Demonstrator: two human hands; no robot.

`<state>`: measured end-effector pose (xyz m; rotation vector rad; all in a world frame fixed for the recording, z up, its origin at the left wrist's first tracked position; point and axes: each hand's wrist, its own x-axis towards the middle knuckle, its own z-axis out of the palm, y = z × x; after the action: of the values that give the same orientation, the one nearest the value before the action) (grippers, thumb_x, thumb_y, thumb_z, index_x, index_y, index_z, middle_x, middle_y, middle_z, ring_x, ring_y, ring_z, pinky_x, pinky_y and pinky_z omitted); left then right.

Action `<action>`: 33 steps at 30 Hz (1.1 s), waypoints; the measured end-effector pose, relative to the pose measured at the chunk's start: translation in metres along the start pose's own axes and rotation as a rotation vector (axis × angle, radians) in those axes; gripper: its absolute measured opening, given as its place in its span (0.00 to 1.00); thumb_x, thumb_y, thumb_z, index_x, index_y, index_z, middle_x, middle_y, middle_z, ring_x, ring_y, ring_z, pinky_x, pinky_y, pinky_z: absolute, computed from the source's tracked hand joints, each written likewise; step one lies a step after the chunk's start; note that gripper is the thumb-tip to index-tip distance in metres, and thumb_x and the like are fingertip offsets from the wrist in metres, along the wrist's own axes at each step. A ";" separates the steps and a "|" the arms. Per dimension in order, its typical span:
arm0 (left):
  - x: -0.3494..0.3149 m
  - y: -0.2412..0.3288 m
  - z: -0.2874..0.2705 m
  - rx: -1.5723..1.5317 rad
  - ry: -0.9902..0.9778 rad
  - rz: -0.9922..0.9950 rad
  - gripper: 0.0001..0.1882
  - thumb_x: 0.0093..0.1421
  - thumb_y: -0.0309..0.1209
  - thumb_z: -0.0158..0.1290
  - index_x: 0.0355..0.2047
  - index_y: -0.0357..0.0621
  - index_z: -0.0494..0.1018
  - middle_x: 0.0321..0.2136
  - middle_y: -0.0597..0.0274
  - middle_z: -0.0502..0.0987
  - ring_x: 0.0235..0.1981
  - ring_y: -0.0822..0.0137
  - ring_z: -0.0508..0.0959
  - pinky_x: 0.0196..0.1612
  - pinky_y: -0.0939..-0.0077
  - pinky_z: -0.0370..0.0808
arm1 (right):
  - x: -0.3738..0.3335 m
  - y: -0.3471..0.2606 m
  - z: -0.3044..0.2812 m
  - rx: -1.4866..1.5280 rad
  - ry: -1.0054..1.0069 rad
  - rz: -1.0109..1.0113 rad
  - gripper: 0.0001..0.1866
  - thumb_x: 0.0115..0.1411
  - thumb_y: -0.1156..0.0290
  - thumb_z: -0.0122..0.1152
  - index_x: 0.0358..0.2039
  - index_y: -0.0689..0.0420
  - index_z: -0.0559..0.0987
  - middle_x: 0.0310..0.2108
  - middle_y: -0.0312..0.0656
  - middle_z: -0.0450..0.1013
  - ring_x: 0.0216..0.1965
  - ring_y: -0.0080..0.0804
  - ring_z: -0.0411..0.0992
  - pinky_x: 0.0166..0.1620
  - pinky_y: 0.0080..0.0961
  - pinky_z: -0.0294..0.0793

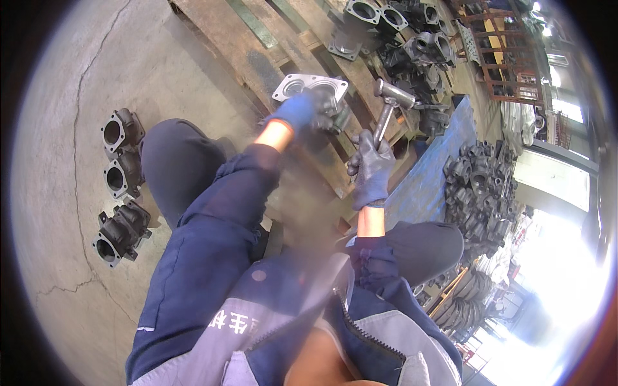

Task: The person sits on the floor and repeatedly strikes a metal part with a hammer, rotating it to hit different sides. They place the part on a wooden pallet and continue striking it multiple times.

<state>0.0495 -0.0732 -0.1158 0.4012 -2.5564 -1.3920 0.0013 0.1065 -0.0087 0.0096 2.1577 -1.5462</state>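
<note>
My left hand [295, 114], in a blue glove, is closed on a dark cast metal housing [337, 88]. The housing's pale machined flange with two round openings faces up, and it rests at the edge of the wooden pallet [222, 40]. Part of its body is hidden behind the glove and a blur. To the right, my right hand [372, 168] wears a dark-palmed glove and grips a hammer [394, 96] by its handle. The hammer head is raised, beside the housing and apart from it.
Several similar castings [421, 51] stand on the pallet's far right. Three more castings [122, 174] line the concrete floor at left, beyond my knee. A blue board [430, 183] lies at right, next to a large heap of dark metal parts [479, 193]. A rusty metal rack [512, 58] stands farther back.
</note>
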 end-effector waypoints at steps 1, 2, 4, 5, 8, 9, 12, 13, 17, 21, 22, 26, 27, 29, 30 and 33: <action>-0.002 0.009 0.013 0.103 -0.023 -0.185 0.15 0.55 0.32 0.59 0.44 0.50 0.77 0.41 0.53 0.81 0.43 0.53 0.81 0.46 0.60 0.77 | 0.002 0.002 -0.004 0.066 -0.014 0.013 0.11 0.64 0.64 0.63 0.32 0.59 0.76 0.12 0.32 0.64 0.10 0.20 0.61 0.14 0.19 0.61; -0.003 0.012 0.020 0.139 0.024 -0.196 0.15 0.55 0.32 0.59 0.44 0.51 0.77 0.41 0.53 0.81 0.44 0.53 0.81 0.46 0.60 0.77 | 0.004 0.004 -0.008 0.066 0.018 0.007 0.11 0.64 0.64 0.63 0.32 0.59 0.76 0.12 0.32 0.64 0.10 0.20 0.61 0.14 0.19 0.61; -0.003 0.015 0.028 0.206 0.020 -0.318 0.14 0.54 0.30 0.58 0.43 0.52 0.78 0.40 0.53 0.81 0.45 0.52 0.80 0.47 0.60 0.76 | 0.010 0.006 -0.015 0.080 0.049 -0.019 0.11 0.64 0.64 0.63 0.33 0.59 0.75 0.13 0.32 0.63 0.11 0.20 0.61 0.15 0.20 0.61; -0.001 0.015 0.029 0.202 0.004 -0.322 0.14 0.54 0.30 0.57 0.42 0.51 0.78 0.40 0.53 0.81 0.45 0.52 0.80 0.47 0.60 0.76 | 0.013 0.006 -0.018 0.080 0.032 -0.024 0.12 0.64 0.63 0.63 0.33 0.59 0.75 0.13 0.31 0.62 0.11 0.20 0.61 0.15 0.20 0.61; 0.009 0.018 0.026 0.210 0.011 -0.327 0.14 0.52 0.30 0.57 0.41 0.48 0.79 0.41 0.51 0.81 0.46 0.53 0.81 0.48 0.60 0.76 | 0.017 0.003 -0.022 0.064 0.065 -0.027 0.13 0.64 0.61 0.62 0.33 0.58 0.75 0.13 0.31 0.60 0.11 0.20 0.60 0.16 0.20 0.60; 0.014 0.021 0.026 0.214 -0.010 -0.348 0.13 0.53 0.30 0.56 0.40 0.47 0.80 0.40 0.50 0.82 0.44 0.52 0.81 0.47 0.60 0.77 | 0.017 0.002 -0.022 0.068 0.064 -0.021 0.13 0.64 0.61 0.62 0.33 0.58 0.75 0.12 0.31 0.60 0.11 0.20 0.60 0.16 0.20 0.60; 0.034 0.032 0.026 0.145 0.130 -0.463 0.12 0.52 0.30 0.57 0.36 0.43 0.82 0.37 0.48 0.83 0.41 0.52 0.83 0.44 0.62 0.78 | 0.014 -0.001 -0.022 0.021 0.064 0.078 0.08 0.66 0.63 0.59 0.33 0.51 0.73 0.19 0.30 0.66 0.15 0.18 0.64 0.17 0.18 0.63; 0.042 0.035 0.025 0.121 0.164 -0.525 0.11 0.52 0.31 0.57 0.35 0.43 0.83 0.36 0.48 0.83 0.40 0.52 0.83 0.44 0.62 0.79 | 0.013 -0.001 -0.020 0.031 0.019 0.050 0.08 0.66 0.62 0.59 0.33 0.51 0.73 0.18 0.30 0.66 0.14 0.18 0.63 0.16 0.19 0.62; 0.058 0.035 0.018 0.072 0.140 -0.692 0.11 0.50 0.31 0.60 0.33 0.41 0.83 0.34 0.48 0.83 0.38 0.52 0.84 0.42 0.63 0.79 | 0.013 0.003 -0.016 -0.040 0.038 0.056 0.12 0.65 0.61 0.60 0.34 0.57 0.75 0.13 0.31 0.62 0.12 0.21 0.62 0.16 0.20 0.61; 0.057 0.019 0.023 0.035 0.050 -0.626 0.12 0.50 0.32 0.61 0.34 0.41 0.83 0.34 0.48 0.83 0.38 0.52 0.84 0.41 0.66 0.80 | 0.012 0.008 -0.007 -0.082 0.051 0.101 0.14 0.64 0.61 0.62 0.34 0.60 0.76 0.11 0.32 0.61 0.11 0.22 0.62 0.15 0.20 0.60; 0.055 0.013 0.027 0.025 0.060 -0.579 0.12 0.50 0.32 0.61 0.34 0.40 0.83 0.35 0.48 0.83 0.38 0.52 0.84 0.41 0.66 0.80 | 0.011 0.008 -0.005 -0.071 0.034 0.083 0.14 0.64 0.61 0.62 0.34 0.60 0.76 0.11 0.32 0.61 0.11 0.22 0.62 0.15 0.20 0.60; 0.052 -0.019 0.019 -0.033 0.230 -0.458 0.14 0.54 0.35 0.61 0.37 0.38 0.81 0.34 0.48 0.83 0.37 0.53 0.84 0.42 0.66 0.80 | 0.003 0.000 0.004 -0.092 0.015 0.051 0.11 0.63 0.63 0.60 0.32 0.57 0.74 0.13 0.31 0.64 0.11 0.19 0.62 0.15 0.18 0.59; 0.048 -0.025 0.011 -0.082 0.193 -0.478 0.15 0.56 0.36 0.60 0.38 0.38 0.81 0.33 0.49 0.83 0.36 0.54 0.84 0.42 0.66 0.80 | 0.000 -0.003 0.005 -0.097 -0.005 0.023 0.09 0.63 0.64 0.59 0.32 0.56 0.73 0.13 0.31 0.65 0.11 0.18 0.62 0.15 0.18 0.58; 0.032 -0.033 -0.013 -0.848 0.401 -0.501 0.15 0.61 0.28 0.52 0.47 0.37 0.77 0.41 0.52 0.81 0.40 0.58 0.82 0.45 0.70 0.78 | -0.006 -0.010 0.008 -0.075 -0.016 -0.006 0.09 0.64 0.65 0.59 0.31 0.56 0.73 0.13 0.31 0.64 0.11 0.18 0.61 0.14 0.18 0.57; 0.021 -0.037 -0.028 -0.994 0.481 -0.464 0.15 0.63 0.25 0.49 0.50 0.37 0.75 0.43 0.54 0.81 0.41 0.60 0.81 0.45 0.71 0.77 | -0.009 -0.013 0.009 -0.070 -0.026 -0.026 0.09 0.64 0.66 0.59 0.31 0.57 0.73 0.13 0.31 0.64 0.10 0.18 0.61 0.14 0.18 0.57; -0.007 -0.037 -0.063 -0.975 0.718 -0.382 0.14 0.64 0.27 0.53 0.50 0.39 0.75 0.41 0.58 0.80 0.38 0.66 0.80 0.37 0.73 0.78 | -0.016 -0.021 0.010 -0.032 -0.076 -0.056 0.09 0.65 0.66 0.58 0.30 0.57 0.73 0.13 0.31 0.64 0.10 0.18 0.60 0.14 0.18 0.57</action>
<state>0.0803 -0.1399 -0.1135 0.9733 -1.0986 -1.9326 0.0139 0.0940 0.0138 -0.1189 2.1394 -1.5181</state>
